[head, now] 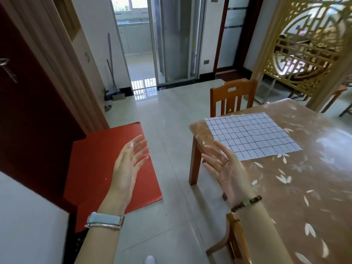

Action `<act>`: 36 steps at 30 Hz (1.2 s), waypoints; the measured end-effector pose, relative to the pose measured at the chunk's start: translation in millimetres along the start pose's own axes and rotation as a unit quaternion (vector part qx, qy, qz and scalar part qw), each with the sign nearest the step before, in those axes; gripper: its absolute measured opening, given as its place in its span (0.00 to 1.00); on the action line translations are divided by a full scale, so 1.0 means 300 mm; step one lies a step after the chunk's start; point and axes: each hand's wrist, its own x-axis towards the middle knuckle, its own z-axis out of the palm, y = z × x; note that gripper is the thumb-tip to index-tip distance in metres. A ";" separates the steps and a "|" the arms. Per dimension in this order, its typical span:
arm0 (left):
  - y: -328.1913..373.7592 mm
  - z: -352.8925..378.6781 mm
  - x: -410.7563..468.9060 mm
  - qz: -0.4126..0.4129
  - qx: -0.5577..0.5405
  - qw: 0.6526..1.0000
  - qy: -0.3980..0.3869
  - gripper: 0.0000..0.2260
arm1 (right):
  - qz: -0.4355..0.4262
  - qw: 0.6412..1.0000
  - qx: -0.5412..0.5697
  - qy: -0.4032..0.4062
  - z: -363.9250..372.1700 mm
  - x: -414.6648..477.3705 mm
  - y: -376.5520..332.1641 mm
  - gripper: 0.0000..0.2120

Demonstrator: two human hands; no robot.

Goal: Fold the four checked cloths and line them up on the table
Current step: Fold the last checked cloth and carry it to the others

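Head view: both hands are raised in the lower middle of the frame, held above the floor and touching nothing. The left hand [129, 164] has its fingers straight and slightly spread, palm turned toward the right; a watch [104, 220] sits on its wrist. The right hand [222, 168] mirrors it, fingers extended and apart, palm turned toward the left, with a ring [225, 161] on one finger and a bead bracelet [246, 203] on the wrist. Neither hand grips anything.

One checked cloth [251, 134], white with dark grid lines, lies spread flat at right of centre, on the near-left corner area of the table [314, 178]. The right hand's fingertips appear just in front of the cloth's lower left edge; whether they touch it cannot be told. The table has a glossy cover with a pale leaf pattern.

A wooden chair [233, 96] stands at the table's upper end, and part of a second chair [234, 242] shows at lower right. A red mat [106, 168] lies on the tiled floor behind the left hand, beside a dark red door [28, 101] at left. A gold lattice screen [308, 44] fills the upper right.
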 end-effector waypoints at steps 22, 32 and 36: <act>-0.108 0.086 0.864 -0.089 0.024 0.982 -0.163 0.13 | -0.033 0.985 0.071 0.156 0.160 0.559 0.057 0.18; -0.217 0.205 1.091 -0.125 0.036 0.962 -0.241 0.13 | -0.056 0.960 0.112 0.250 0.117 0.660 0.068 0.17; -0.260 0.282 1.135 -0.138 0.048 0.955 -0.258 0.13 | -0.057 0.954 0.110 0.272 0.064 0.700 0.063 0.17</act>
